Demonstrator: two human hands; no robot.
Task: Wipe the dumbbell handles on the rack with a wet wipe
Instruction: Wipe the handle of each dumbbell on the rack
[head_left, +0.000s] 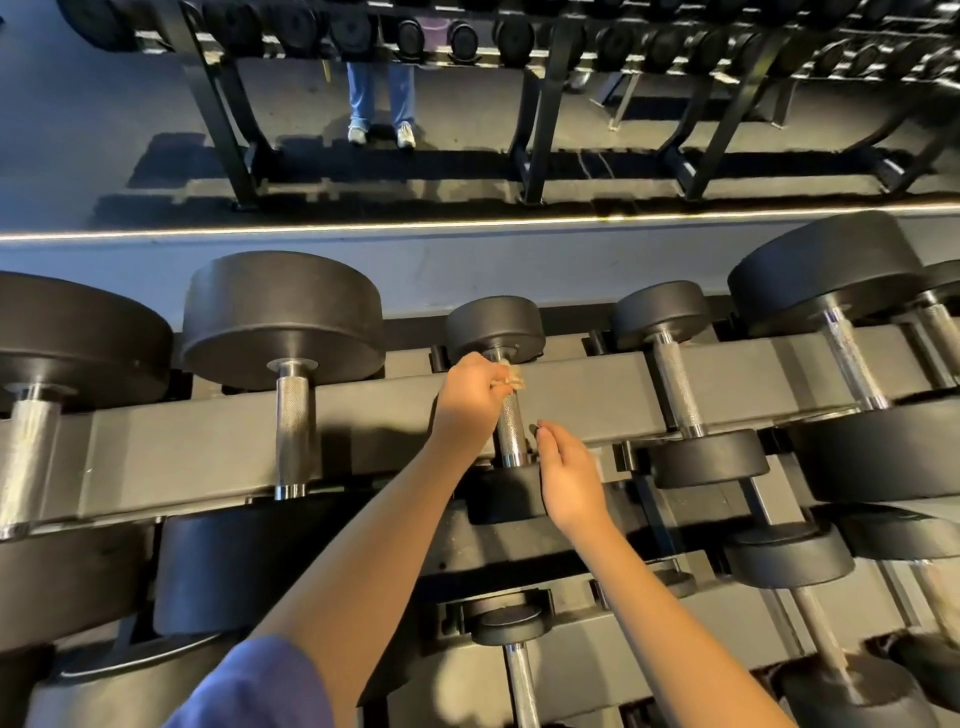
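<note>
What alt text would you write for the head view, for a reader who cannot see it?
A person's left hand grips a wipe against the far end of the handle of a small dumbbell on a dark rack. The right hand hovers open beside the handle's near end. Other dumbbells sit either side.

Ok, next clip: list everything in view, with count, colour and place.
rack: one, dark grey, foreground
dumbbells: at least six, black heads, silver handles, its top tier
dumbbell handle: one, silver, centre
wet wipe: one, beige-looking, handle's far end
lower dumbbells: several, black, tier below
far rack: one, black, top, holding dumbbells
legs: one pair, blue jeans, white shoes, beyond far rack
sleeve: one, blue, bottom left
left hand: one, grips wet wipe against handle
right hand: one, open, beside handle's near end
</note>
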